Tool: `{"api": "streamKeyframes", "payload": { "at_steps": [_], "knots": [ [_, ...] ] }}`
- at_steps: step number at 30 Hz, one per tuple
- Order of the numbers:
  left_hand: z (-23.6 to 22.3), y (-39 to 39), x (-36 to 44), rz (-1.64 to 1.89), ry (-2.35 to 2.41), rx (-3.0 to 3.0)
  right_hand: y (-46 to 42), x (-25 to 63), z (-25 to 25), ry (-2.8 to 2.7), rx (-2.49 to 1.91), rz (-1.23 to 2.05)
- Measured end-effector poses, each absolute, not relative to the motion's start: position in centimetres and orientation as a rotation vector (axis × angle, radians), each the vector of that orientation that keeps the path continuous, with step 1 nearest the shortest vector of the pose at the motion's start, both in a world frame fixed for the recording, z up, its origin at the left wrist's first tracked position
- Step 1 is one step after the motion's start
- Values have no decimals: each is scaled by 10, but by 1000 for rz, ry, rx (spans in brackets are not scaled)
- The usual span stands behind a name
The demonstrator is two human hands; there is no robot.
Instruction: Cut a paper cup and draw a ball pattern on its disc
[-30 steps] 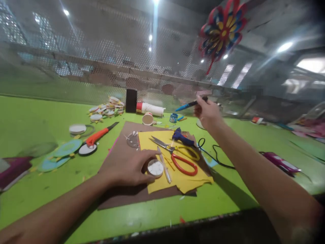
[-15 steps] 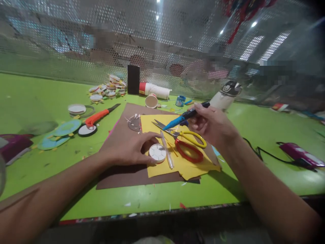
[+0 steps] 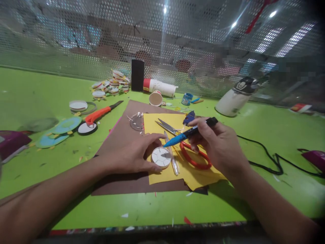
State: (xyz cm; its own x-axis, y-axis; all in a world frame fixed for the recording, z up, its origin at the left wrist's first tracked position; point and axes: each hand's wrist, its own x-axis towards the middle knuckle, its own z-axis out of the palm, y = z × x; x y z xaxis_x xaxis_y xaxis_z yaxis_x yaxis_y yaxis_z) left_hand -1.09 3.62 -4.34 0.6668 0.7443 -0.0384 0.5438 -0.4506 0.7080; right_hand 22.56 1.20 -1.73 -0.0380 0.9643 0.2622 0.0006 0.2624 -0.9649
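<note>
My left hand (image 3: 138, 152) curves its thumb and fingers round the edge of a small white disc (image 3: 160, 158) with dark lines drawn on its top. In my right hand (image 3: 215, 142) is a marker pen (image 3: 179, 138) with a blue barrel front and black rear; its tip hangs at the disc's far edge, and I cannot tell whether it touches. Beneath lie yellow paper (image 3: 154, 178) and a brown sheet (image 3: 114, 181). A clear pen (image 3: 174, 164) rests beside the disc. Scissors (image 3: 195, 162) with a red handle loop lie partly hidden under my right hand.
Left of the sheets are an orange-handled cutter (image 3: 98, 116) and blue-green paper discs (image 3: 66, 125). Farther back stand a pile of small discs (image 3: 118, 83), a black box (image 3: 137, 75), paper cups (image 3: 159, 87), a paint jar (image 3: 187, 99) and a tilted white bottle (image 3: 230, 101). A black cord (image 3: 266, 149) runs right.
My right hand has lowered, bringing the marker's tip from above the scissors to the white disc's edge. My left hand keeps its hold on the disc. The camera view has shifted slightly.
</note>
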Motion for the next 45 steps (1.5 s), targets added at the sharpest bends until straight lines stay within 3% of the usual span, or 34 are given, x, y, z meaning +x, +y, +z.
{"api": "streamKeyframes", "payload": {
  "at_steps": [9, 45],
  "knots": [
    [-41, 35, -9, 388, 961, 2071, 1, 213, -18, -1604, -1084, 877],
    [-40, 35, -9, 406, 931, 2097, -2, 211, -26, -1727, -1102, 777]
  ]
}}
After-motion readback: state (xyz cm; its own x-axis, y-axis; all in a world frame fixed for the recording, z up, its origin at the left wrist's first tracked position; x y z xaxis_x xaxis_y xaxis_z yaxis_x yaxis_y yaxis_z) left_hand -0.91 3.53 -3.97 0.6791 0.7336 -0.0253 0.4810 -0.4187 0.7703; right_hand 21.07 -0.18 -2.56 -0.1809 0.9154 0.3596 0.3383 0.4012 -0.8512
